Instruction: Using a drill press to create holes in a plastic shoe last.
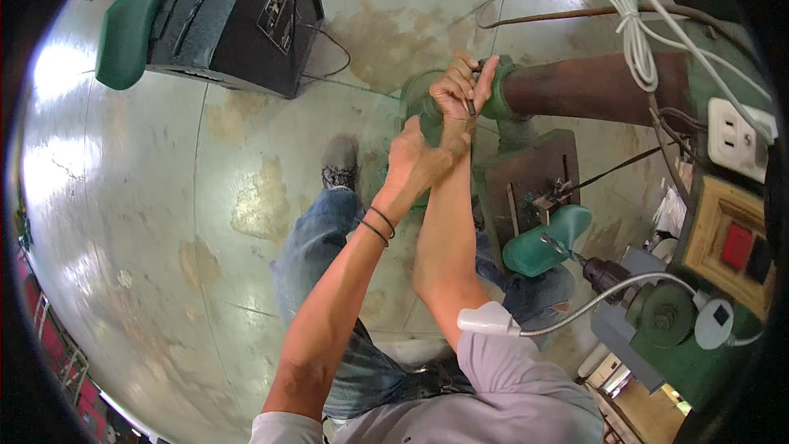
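Observation:
My right hand [463,89] is closed around a short dark handle [471,106], its thumb raised, beside a green collar [505,89] on a brown metal column [596,89]. My left hand [413,154], with two black bands at its wrist, has curled fingers and overlaps my right wrist; whatever it grips is hidden. Behind both hands lies a round green casting [421,92]. Nearer me, a rust-brown machine table [538,166] carries a smooth teal rounded piece [549,240]. A drill chuck [605,275] with a bit points toward that piece.
A black box [238,20] stands at the upper left with a green sole-shaped piece [136,20] against it. White cord [633,29] hangs at the right above a white socket [738,136]. A flexible lamp neck [608,292] arches near my right sleeve. Cables cross the stained floor.

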Demonstrator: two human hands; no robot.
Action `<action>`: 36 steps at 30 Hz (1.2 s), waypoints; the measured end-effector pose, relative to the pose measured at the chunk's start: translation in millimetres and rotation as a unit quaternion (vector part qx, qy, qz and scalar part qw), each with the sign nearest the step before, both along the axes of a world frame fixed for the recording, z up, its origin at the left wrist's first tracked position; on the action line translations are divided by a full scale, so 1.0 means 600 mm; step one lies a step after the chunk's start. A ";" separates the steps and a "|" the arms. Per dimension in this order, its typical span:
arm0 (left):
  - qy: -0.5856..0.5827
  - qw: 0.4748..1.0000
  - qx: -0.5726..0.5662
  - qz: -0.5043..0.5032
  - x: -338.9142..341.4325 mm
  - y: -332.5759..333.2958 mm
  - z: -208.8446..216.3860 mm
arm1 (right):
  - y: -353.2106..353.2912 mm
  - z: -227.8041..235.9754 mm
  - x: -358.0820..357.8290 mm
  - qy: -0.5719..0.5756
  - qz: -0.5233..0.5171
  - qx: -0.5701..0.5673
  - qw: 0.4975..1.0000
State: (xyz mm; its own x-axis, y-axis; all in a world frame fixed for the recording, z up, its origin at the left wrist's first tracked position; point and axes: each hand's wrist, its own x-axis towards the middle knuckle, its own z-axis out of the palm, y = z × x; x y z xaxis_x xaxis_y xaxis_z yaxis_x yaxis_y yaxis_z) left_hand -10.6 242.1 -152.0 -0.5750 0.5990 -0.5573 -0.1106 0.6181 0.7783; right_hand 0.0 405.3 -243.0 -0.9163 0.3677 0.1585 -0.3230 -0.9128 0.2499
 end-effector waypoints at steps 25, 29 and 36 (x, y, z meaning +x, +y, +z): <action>-0.066 0.991 0.120 -0.001 0.037 0.042 0.056 | 0.020 0.072 -0.018 -0.359 -0.034 -0.256 0.897; 0.078 0.992 0.077 -0.063 -0.018 0.013 0.093 | -0.029 0.067 -0.049 -0.556 -0.227 0.305 0.739; 0.272 0.957 0.097 -0.012 -0.049 -0.027 0.090 | -0.079 0.076 -0.032 -0.217 -0.271 -0.012 0.938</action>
